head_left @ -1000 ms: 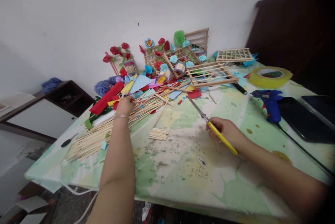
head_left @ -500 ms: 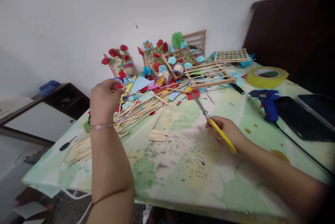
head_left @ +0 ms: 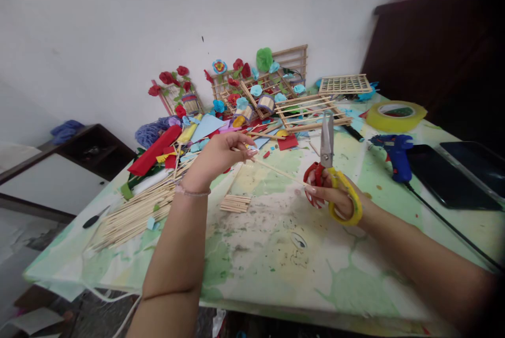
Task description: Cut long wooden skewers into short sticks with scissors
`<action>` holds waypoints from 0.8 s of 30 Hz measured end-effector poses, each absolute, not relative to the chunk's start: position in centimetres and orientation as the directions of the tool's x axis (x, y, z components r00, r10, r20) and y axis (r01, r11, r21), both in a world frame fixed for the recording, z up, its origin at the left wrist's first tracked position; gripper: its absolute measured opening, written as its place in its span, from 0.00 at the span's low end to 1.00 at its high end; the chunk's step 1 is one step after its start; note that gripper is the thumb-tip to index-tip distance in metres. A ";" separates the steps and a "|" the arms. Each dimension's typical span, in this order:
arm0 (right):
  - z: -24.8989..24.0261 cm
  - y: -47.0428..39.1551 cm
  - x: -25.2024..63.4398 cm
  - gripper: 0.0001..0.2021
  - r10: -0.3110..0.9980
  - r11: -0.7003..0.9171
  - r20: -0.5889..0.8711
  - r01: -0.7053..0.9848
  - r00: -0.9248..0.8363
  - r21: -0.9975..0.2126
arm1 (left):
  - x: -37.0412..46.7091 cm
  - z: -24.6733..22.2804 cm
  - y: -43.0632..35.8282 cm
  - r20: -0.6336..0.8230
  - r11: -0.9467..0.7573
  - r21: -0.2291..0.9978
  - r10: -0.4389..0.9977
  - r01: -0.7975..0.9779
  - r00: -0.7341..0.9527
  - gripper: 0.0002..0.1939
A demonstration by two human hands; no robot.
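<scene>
My left hand (head_left: 221, 158) is closed in a pinch on one end of a thin wooden stick (head_left: 279, 171). The stick slants down to the right, and its other end meets the fingers of my right hand (head_left: 339, 196). That hand grips scissors (head_left: 326, 149) with one red and one yellow handle, blades pointing up and away from the stick. Below the stick, a small row of short cut sticks (head_left: 235, 203) lies on the table. Left of it spreads a pile of long sticks (head_left: 132, 221), partly behind my left forearm.
Stick frames (head_left: 311, 112) and paper flowers (head_left: 264, 59) crowd the back by the wall. Coloured paper scraps (head_left: 155, 155) lie at the left. To the right are a tape roll (head_left: 373, 117), a blue glue gun (head_left: 400, 159) with its cord, and dark phones (head_left: 437, 180).
My left hand has moved right from the pile and now holds a stick stretched to my right hand. The scissors have turned from pointing up-left to upright.
</scene>
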State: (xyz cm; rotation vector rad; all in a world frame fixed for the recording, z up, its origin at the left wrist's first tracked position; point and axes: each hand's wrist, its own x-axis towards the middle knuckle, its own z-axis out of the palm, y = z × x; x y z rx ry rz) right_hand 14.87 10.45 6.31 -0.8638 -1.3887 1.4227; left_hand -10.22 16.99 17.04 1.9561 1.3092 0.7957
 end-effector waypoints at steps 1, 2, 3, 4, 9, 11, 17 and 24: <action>6.3 10.3 14.8 0.15 0.943 0.072 0.107 -0.121 -0.315 -0.990 | -10.3 16.8 17.3 0.125 -0.296 0.788 0.936 0.539 0.330 0.17; 6.3 10.3 14.7 0.15 0.945 0.062 0.094 -0.111 -0.315 -0.992 | -10.4 16.7 17.4 0.128 -0.298 0.793 0.935 0.532 0.332 0.17; 6.1 10.3 14.7 0.15 0.947 0.052 0.086 -0.117 -0.308 -0.992 | -10.6 16.7 17.6 0.133 -0.299 0.798 0.934 0.523 0.331 0.18; 5.9 10.3 14.6 0.15 0.951 0.045 0.085 -0.137 -0.298 -0.990 | -10.8 16.7 17.7 0.136 -0.295 0.808 0.936 0.510 0.326 0.18; 5.0 11.0 14.6 0.14 0.961 0.047 0.118 -0.272 -0.250 -0.961 | -11.4 16.7 18.0 0.109 -0.228 0.851 0.957 0.473 0.267 0.18; 5.0 11.1 14.6 0.14 0.966 0.052 0.127 -0.310 -0.226 -0.949 | -11.2 16.5 18.2 0.093 -0.231 0.845 0.952 0.482 0.292 0.18; 5.2 10.9 14.5 0.15 0.986 0.045 0.095 -0.331 -0.135 -0.943 | -11.1 16.8 17.8 0.074 -0.263 0.790 0.938 0.554 0.340 0.18; 5.1 11.6 15.0 0.14 0.996 0.091 0.087 -0.370 0.027 -0.925 | -11.4 17.1 16.5 -0.214 -0.370 0.091 0.899 0.924 0.381 0.08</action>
